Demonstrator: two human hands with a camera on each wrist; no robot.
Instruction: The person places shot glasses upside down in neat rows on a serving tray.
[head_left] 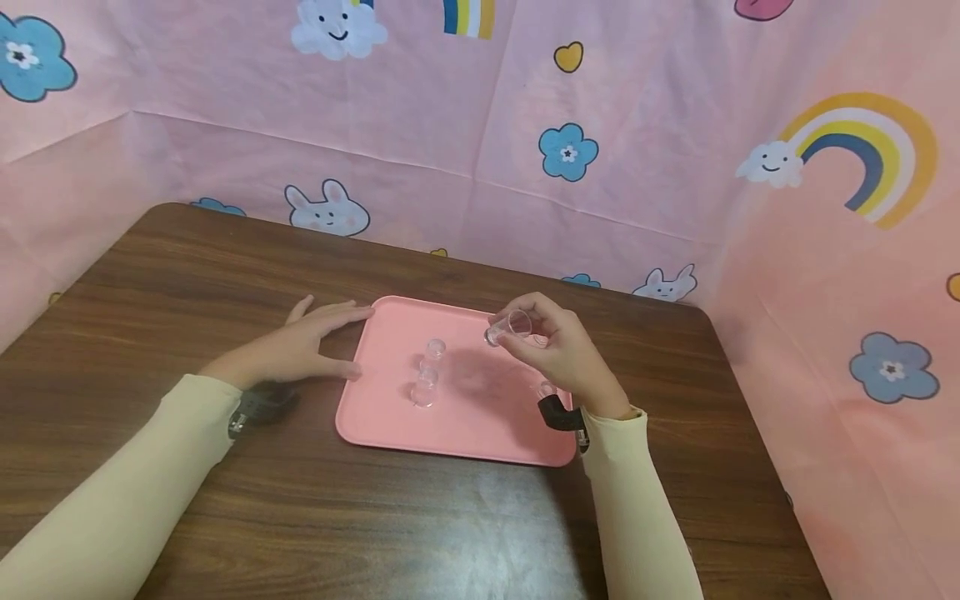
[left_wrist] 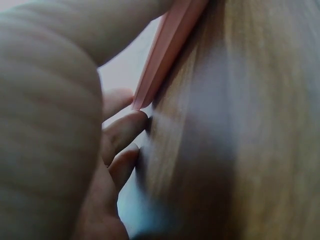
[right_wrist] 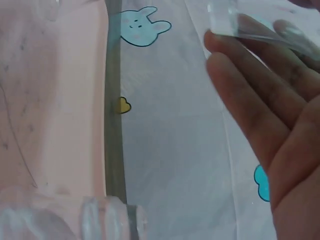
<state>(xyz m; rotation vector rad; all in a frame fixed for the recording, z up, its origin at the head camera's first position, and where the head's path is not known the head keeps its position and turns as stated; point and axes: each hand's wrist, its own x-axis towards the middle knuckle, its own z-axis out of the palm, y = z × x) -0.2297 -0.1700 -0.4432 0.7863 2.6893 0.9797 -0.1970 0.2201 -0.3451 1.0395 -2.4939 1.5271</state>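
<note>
My right hand holds a small clear cup tilted above the right part of a pink tray. In the right wrist view, the thick base of the cup shows near the fingertips. At the tray's left rim is my left hand, fingers spread and touching the edge. The left wrist view shows its fingers along the tray's side. Small clear pieces stand in a row left of the tray's middle. Another clear cup is partly hidden beside the right wrist.
The tray lies on a brown wooden table. Pink printed cloth hangs behind the table's far edge and along its right side. A black wrist mount hangs low over the tray's right edge.
</note>
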